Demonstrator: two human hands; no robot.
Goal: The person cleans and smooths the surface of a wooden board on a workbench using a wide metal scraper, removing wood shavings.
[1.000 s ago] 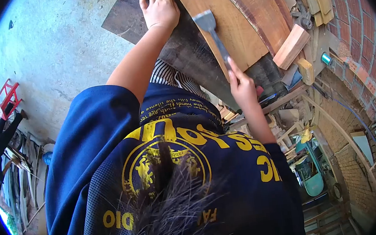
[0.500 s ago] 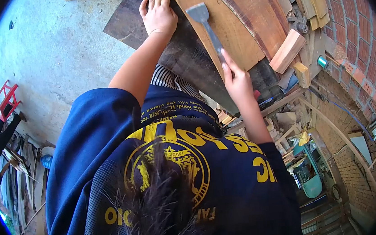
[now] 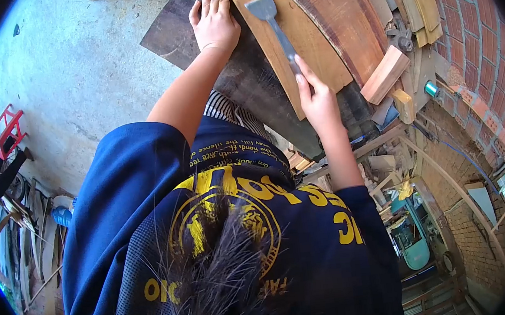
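My right hand (image 3: 318,97) is closed round the handle of a grey metal scraper (image 3: 280,36), with the index finger laid along it. The scraper's wide flat blade points away from me, over the light brown wooden board (image 3: 308,43). My left hand (image 3: 216,24) rests with fingers stretched out on the dark board (image 3: 251,75), close to the brown board's left edge. A redder plank (image 3: 335,7) with a rough dark edge lies alongside on the right.
A short wood block (image 3: 385,75) and a smaller offcut (image 3: 404,105) sit to the right, near a green spool (image 3: 430,88). Planks lean by the brick wall (image 3: 470,21). At far left are a red stool (image 3: 8,128) and a person's dark-clothed legs (image 3: 8,175).
The scraper blade has moved slightly forward and left over the brown board, with my right hand still gripping it. My left hand stays almost where it was.
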